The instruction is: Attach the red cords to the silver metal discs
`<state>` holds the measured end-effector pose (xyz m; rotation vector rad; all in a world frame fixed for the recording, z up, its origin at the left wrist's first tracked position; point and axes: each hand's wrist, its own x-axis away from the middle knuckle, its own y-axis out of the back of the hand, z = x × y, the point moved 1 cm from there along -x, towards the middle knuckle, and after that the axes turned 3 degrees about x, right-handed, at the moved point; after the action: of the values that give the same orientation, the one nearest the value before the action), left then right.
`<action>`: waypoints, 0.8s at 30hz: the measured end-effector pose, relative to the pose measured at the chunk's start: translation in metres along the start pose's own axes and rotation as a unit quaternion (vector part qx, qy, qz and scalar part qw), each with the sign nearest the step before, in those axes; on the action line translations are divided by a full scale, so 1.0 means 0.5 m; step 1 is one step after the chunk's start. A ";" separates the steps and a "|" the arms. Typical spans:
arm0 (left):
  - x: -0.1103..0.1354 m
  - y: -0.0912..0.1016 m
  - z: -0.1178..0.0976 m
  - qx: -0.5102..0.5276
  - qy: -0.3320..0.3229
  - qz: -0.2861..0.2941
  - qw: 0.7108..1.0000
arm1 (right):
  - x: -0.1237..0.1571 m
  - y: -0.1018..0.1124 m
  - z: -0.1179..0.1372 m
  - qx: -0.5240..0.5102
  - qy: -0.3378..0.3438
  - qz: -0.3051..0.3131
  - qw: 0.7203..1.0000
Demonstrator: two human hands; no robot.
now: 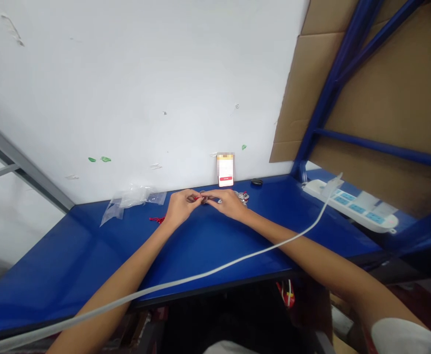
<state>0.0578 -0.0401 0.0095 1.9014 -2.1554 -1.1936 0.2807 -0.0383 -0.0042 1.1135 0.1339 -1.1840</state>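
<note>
My left hand [180,206] and my right hand [228,204] meet above the blue table top [208,246], fingertips close together. Between them they pinch a small dark item with a red cord [202,198], too small to make out clearly and partly hidden by my fingers. A loose red cord [157,220] lies on the table to the left of my left hand. Just past my right fingers sit some small shiny metal pieces [243,196].
A clear plastic bag [130,199] lies against the wall at the left. A card or phone [225,169] stands upright by the wall, with a round black object [256,182] beside it. A white cable [215,270] crosses over my arms to a power strip [348,204] at the right.
</note>
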 end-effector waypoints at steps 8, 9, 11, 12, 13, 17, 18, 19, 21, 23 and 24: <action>-0.002 -0.002 -0.013 -0.022 -0.004 0.009 1.000 | 0.001 -0.005 -0.004 0.012 0.014 -0.001 1.000; -0.002 0.000 -0.013 -0.019 -0.005 0.020 1.000 | 0.001 -0.005 -0.004 0.013 0.015 -0.001 1.000; -0.003 0.003 -0.010 -0.009 -0.005 0.049 0.999 | 0.002 -0.005 -0.003 0.014 0.020 0.003 1.000; -0.004 0.003 -0.007 -0.001 -0.002 0.063 0.998 | 0.003 -0.005 -0.002 0.013 0.022 0.007 1.000; -0.003 0.003 -0.004 0.009 0.005 0.071 0.997 | 0.003 -0.006 -0.003 0.011 0.024 0.012 1.000; -0.003 -0.010 0.007 0.075 0.059 0.054 0.994 | 0.005 -0.012 -0.007 -0.027 0.014 0.018 0.999; -0.003 -0.014 0.008 0.101 0.071 0.042 0.991 | 0.005 -0.013 -0.008 -0.044 0.008 0.010 0.999; -0.003 -0.017 0.008 0.131 0.083 0.029 0.987 | 0.004 -0.014 -0.008 -0.064 0.003 -0.001 0.998; -0.003 -0.022 0.007 0.203 0.103 0.002 0.974 | 0.001 -0.015 -0.006 -0.105 -0.006 -0.032 0.994; -0.002 -0.026 0.006 0.274 0.122 -0.006 0.954 | -0.003 -0.013 -0.001 -0.138 -0.019 -0.058 0.989; -0.001 -0.028 0.007 0.308 0.132 -0.001 0.942 | -0.005 -0.011 0.002 -0.149 -0.027 -0.065 0.986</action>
<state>0.0677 -0.0371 -0.0002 2.0949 -2.5505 -0.2250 0.2750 -0.0371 -0.0058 0.8184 0.3355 -1.2627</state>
